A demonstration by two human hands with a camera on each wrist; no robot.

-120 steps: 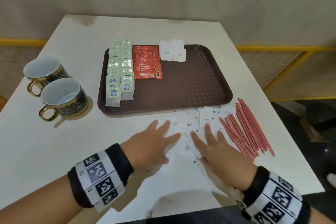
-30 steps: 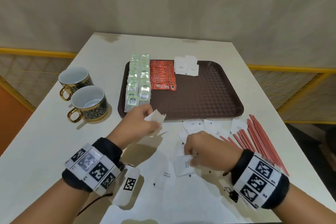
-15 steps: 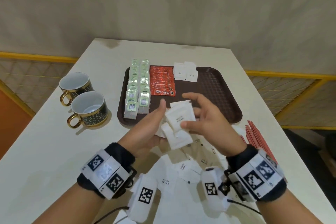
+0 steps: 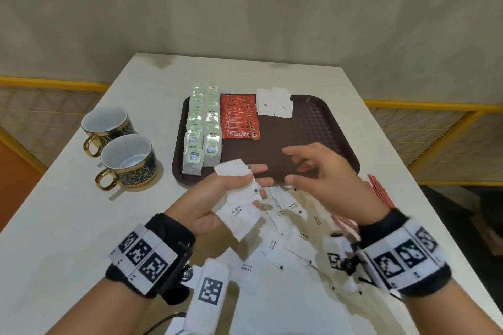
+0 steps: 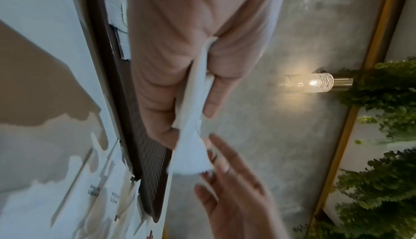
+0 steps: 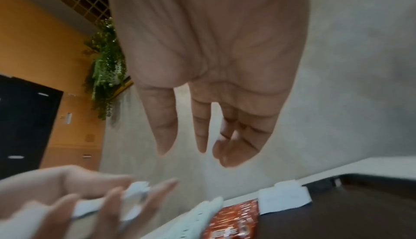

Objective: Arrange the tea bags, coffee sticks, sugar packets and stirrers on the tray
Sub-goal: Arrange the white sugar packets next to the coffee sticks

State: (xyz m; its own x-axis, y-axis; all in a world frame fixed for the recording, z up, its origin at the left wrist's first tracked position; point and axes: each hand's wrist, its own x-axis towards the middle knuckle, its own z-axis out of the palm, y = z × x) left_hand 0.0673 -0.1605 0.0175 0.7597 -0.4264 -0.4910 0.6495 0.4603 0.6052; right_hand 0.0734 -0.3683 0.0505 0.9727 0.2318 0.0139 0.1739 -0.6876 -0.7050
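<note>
My left hand (image 4: 234, 193) holds a small stack of white sugar packets (image 4: 239, 209) just in front of the brown tray (image 4: 321, 128), thumb on top; the left wrist view shows the sugar packets (image 5: 193, 118) pinched edge-on. My right hand (image 4: 307, 168) hovers to its right over the tray's near edge, fingers loose and empty, as the right hand (image 6: 202, 136) also appears from the wrist. On the tray lie two rows of tea bags (image 4: 202, 128), red coffee sticks (image 4: 239, 117) and some sugar packets (image 4: 273, 103). More sugar packets (image 4: 288, 239) lie loose on the table; red stirrers (image 4: 379, 193) show behind my right wrist.
Two dark, gold-handled cups (image 4: 125, 160) stand on the white table (image 4: 68, 226) left of the tray. The tray's right half is bare. A yellow railing (image 4: 435, 106) runs behind the table on both sides.
Both hands lifted from the loose packets on the table. The right hand passed packets into the left and has now let go and drawn slightly right.
</note>
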